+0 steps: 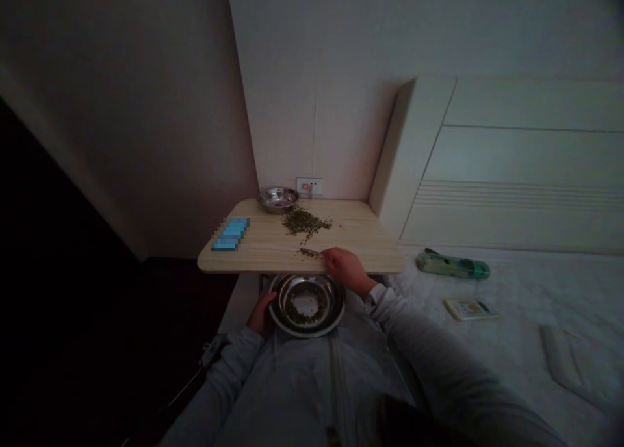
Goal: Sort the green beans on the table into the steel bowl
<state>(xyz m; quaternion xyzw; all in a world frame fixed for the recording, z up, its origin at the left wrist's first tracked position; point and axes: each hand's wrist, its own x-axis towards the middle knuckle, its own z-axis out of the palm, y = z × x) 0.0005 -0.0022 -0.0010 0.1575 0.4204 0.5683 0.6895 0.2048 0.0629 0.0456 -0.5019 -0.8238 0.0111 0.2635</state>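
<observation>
Left hand point(262, 315) holds the rim of a steel bowl point(307, 307) under the table edge point(219, 263), some seeds already inside, while a larger heap of green seeds point(305, 223) remains on top beside a small bowl point(277, 199), and the right hand point(342, 269), well apart, holds a small blade point(309, 253), too dim to make out clearly.

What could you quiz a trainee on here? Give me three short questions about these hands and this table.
1. True or false: the left hand holds the rim of the large steel bowl just below the table.
2. Where is the small steel bowl? A: at the table's back edge, by the wall socket. B: on the bed. C: inside the large steel bowl.
3. What does the right hand hold on the tabletop, beside the green grains?

Key: 1 true; 2 A; 3 a small knife.
</observation>
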